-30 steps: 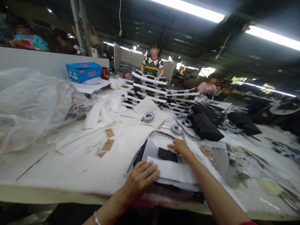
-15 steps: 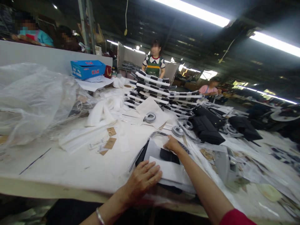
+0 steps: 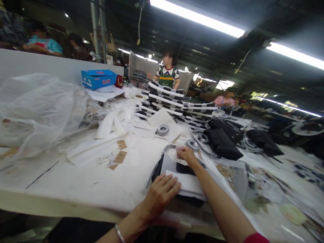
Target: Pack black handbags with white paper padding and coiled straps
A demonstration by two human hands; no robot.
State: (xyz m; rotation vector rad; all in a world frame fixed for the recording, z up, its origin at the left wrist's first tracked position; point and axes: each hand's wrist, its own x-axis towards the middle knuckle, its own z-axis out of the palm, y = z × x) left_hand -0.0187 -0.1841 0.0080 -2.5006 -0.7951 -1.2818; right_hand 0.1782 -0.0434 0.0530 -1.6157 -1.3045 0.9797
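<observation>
A dark bag (image 3: 157, 166) with white sheets on it lies near the table's front edge. My left hand (image 3: 163, 190) rests flat, fingers spread, on the white sheet (image 3: 188, 181) at the bag's near side. At its far side, my right hand (image 3: 186, 155) pinches a thin pale piece (image 3: 180, 148), possibly paper or film, over a black part of the bag. The strap of the bag curves behind my right hand. A coiled grey strap (image 3: 192, 144) lies just beyond.
Black-and-white checked pieces (image 3: 165, 96) are stacked at the back, with a person (image 3: 169, 76) behind. Black bags (image 3: 222, 145) and a grey tape dispenser (image 3: 241, 179) lie right. Clear plastic (image 3: 43, 108), brown tags (image 3: 120, 157) and a blue box (image 3: 98, 79) are left.
My right hand's fingers have closed on the thin pale piece, which now stands up slightly. My left hand stays on the white sheet. The view has shifted a little; the person behind has raised a hand.
</observation>
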